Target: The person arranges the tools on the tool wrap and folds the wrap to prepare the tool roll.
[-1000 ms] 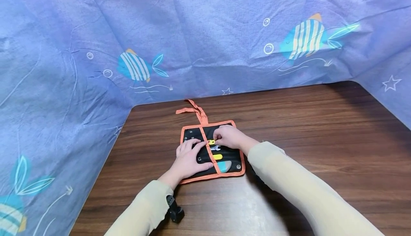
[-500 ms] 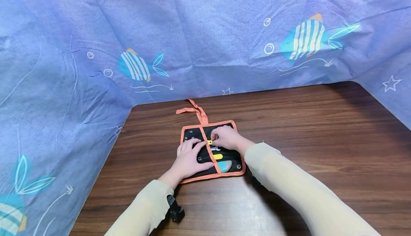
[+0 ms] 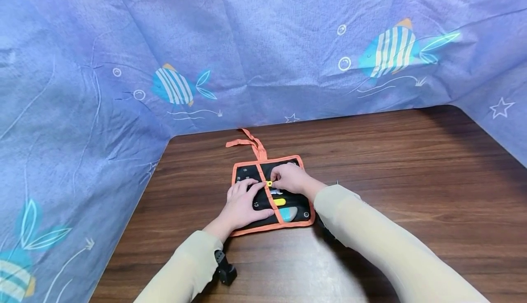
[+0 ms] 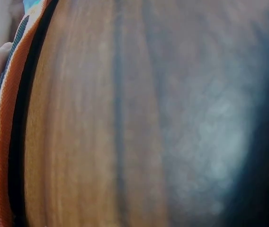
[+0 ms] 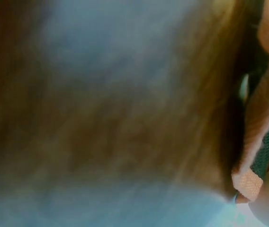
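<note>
Wood table (image 3: 391, 165): left hand (image 3: 243, 202) still flat on pouch (image 3: 263, 202); right hand (image 3: 290, 178) keeps pinching yellow tool (image 3: 269, 183), barely moved.

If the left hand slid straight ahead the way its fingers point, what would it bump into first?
Probably the right hand. The left hand lies flat on the black fabric tool pouch with orange trim, fingers pointing towards the small yellow tool that the right hand pinches at the orange middle strip.
</note>
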{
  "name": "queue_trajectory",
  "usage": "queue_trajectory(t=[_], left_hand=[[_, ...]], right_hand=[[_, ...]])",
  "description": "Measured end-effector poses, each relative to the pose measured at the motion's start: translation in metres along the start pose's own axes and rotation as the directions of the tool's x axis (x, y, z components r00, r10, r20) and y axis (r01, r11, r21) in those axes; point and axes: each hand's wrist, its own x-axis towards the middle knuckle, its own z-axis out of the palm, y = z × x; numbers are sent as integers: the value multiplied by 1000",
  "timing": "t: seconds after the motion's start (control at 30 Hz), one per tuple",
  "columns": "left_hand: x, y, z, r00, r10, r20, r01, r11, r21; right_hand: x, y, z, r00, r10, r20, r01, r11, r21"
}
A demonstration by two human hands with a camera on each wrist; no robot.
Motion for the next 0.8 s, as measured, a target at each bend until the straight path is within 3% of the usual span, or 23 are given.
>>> queue_trajectory(t=[0.33, 0.8], left_hand=[[7, 1, -4, 1000, 0, 21, -1, 999, 54], [23, -3, -10, 997, -46, 60, 41, 995, 94]], right_hand=[[-8, 10, -19, 997, -40, 73, 38, 999, 34], [-52, 48, -69, 1000, 1, 16, -1, 1000, 10]])
